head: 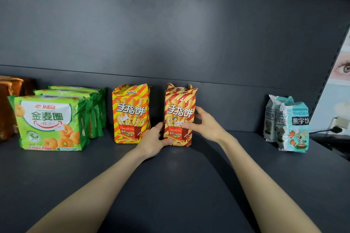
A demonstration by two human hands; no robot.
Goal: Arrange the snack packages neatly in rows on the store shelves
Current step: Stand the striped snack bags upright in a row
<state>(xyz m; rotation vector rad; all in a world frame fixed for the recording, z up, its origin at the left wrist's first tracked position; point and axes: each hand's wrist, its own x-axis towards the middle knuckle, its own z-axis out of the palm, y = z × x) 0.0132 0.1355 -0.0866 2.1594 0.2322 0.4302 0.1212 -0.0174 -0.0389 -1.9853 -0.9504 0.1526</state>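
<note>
Red-and-yellow striped bag: upright on the dark grey shelf, mid-row, near the back wall. The left hand grips its lower left edge, thumb across the front. The right hand wraps its right side, thumb pressed on the front. Its matching bag: upright, just beside it, left. Row of green packs: far left. Cluster of pale blue bags: right, well apart.

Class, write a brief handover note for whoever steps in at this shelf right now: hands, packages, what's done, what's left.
Left hand grips the lower left edge, right hand the right side, of the red-and-yellow striped foil bag.
Twin striped bag stands just left, apart.
Done: green ring-snack packs lined up at left, pale blue bear-print bags at right.
Left: probably set the held bag level with its twin.
</note>
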